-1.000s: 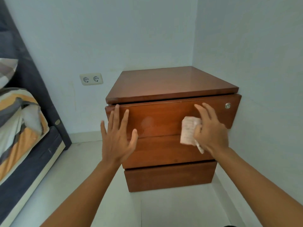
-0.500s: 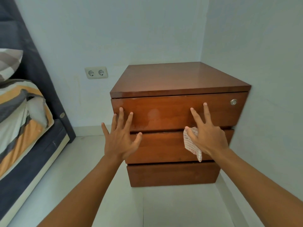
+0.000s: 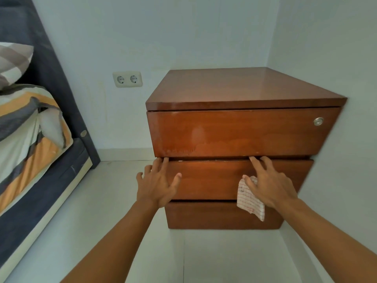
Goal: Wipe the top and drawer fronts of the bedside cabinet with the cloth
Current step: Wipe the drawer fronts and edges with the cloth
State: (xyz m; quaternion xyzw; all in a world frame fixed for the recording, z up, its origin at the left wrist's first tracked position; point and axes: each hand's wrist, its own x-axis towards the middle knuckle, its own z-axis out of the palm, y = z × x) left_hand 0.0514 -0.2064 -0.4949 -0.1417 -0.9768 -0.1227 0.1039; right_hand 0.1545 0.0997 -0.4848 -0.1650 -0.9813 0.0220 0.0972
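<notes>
1. A pale blue wall corner (image 3: 271, 37) with a light floor (image 3: 224, 258) frames the scene; everything below is placed relative to the bedside cabinet (image 3: 240, 88).
2. The cabinet is reddish-brown wood, pushed into the corner, with three stacked drawer fronts under a glossy top.
3. The top drawer front (image 3: 240, 131) carries a round metal lock (image 3: 318, 121) near its right end and a dull smeared patch along its lower left part.
4. The middle drawer front (image 3: 212, 180) stands slightly forward of the one above it, with a dark gap along its upper edge.
5. The left hand (image 3: 158, 185) lies spread at the left end of the middle drawer, fingertips hooked at its upper edge, gripping nothing else.
6. The right hand (image 3: 267, 184) lies on the right part of the same drawer, two fingertips at the upper edge, thumb and palm pinning the cloth (image 3: 250, 199).
7. The cloth is white with thin red lines; it hangs below the right hand, over the seam with the bottom drawer front (image 3: 204, 215).
8. Left of the cabinet, a double wall socket (image 3: 127, 79) sits on the wall.
9. Further left stands a bed (image 3: 40, 180) with a dark frame and striped orange, grey and white bedding (image 3: 22, 139).
</notes>
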